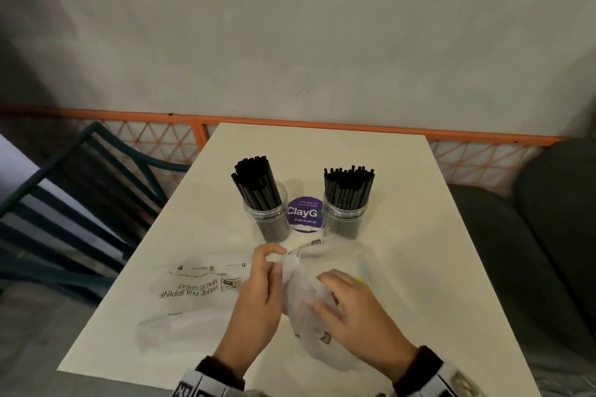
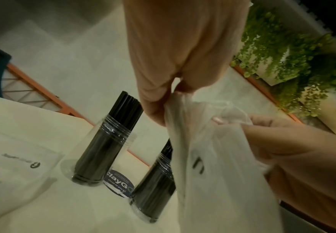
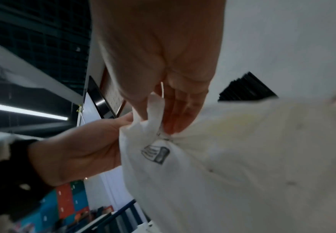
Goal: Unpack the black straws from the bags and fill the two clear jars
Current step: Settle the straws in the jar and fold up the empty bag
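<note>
- Head view: left hand and right hand both pinch a crumpled plastic bag near the desk's front edge.
- Two clear jars mid-desk hold black straws.

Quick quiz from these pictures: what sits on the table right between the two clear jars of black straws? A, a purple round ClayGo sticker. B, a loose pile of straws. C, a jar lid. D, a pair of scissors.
A: a purple round ClayGo sticker lies flat on the table between the left jar and the right jar.
</note>
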Action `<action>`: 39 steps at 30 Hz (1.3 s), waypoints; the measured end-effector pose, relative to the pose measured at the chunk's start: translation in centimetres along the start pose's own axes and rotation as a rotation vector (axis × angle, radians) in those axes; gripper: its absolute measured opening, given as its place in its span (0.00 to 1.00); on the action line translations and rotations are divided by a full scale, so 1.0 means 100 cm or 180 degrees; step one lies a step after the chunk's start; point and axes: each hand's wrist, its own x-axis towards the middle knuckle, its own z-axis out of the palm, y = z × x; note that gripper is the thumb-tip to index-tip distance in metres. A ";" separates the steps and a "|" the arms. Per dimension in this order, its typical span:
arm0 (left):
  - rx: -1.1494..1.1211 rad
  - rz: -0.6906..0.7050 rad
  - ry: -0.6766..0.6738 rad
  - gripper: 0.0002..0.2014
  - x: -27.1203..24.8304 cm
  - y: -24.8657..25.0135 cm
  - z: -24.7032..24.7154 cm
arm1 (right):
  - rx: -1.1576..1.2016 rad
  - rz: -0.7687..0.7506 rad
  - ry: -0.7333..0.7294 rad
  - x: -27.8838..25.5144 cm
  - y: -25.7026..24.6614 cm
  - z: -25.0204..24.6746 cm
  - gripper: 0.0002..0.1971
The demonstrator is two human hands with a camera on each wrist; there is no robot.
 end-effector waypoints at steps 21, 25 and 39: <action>0.0076 0.0180 -0.0465 0.21 0.016 -0.018 -0.104 | 0.0114 0.0409 0.0971 0.016 -0.018 -0.025 0.07; -0.1396 0.0031 -0.1212 0.24 0.014 -0.011 -0.111 | 0.0055 0.0550 0.0621 0.025 -0.022 -0.012 0.10; -0.0519 -0.0192 -0.0401 0.11 0.010 -0.029 -0.141 | 0.0973 0.0470 0.1505 0.041 -0.033 -0.008 0.06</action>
